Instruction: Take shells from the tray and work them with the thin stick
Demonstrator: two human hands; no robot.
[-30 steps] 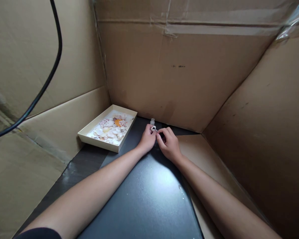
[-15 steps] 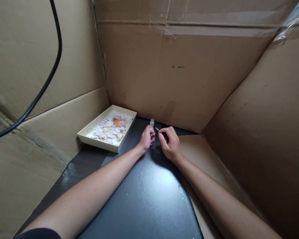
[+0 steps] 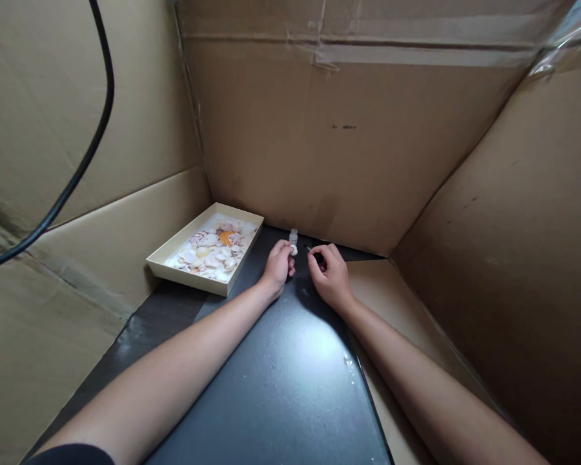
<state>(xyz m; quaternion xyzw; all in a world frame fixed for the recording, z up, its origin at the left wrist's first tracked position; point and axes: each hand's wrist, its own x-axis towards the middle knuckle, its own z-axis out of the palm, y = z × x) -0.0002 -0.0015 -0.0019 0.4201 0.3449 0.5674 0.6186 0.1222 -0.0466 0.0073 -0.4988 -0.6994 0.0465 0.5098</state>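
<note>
My left hand [image 3: 277, 266] is closed, pinching a small whitish piece [image 3: 294, 250] that looks like a shell between thumb and fingers. Just behind it, a small clear bottle [image 3: 293, 235] stands upright on the dark tabletop with no cap on its neck. My right hand [image 3: 330, 272] is closed too, its thumb and fingertips on a thin short stick [image 3: 309, 249] that points left toward the white piece. A gap separates the stick's tip from that piece. Most of the stick is hidden by the fingers.
On the left, a shallow cream tray [image 3: 188, 284] holds many shells, one of them orange. Cardboard walls [image 3: 281, 142] enclose the dark table [image 3: 271, 400] at the back and both sides. A cardboard sheet [image 3: 370, 284] lies at the right, and a black cable [image 3: 104, 110] hangs at upper left.
My left hand has turned and shifted slightly left, bringing the whitish piece into clearer sight at its fingertips. The stick in my right hand shows less. The whole view has shifted slightly.
</note>
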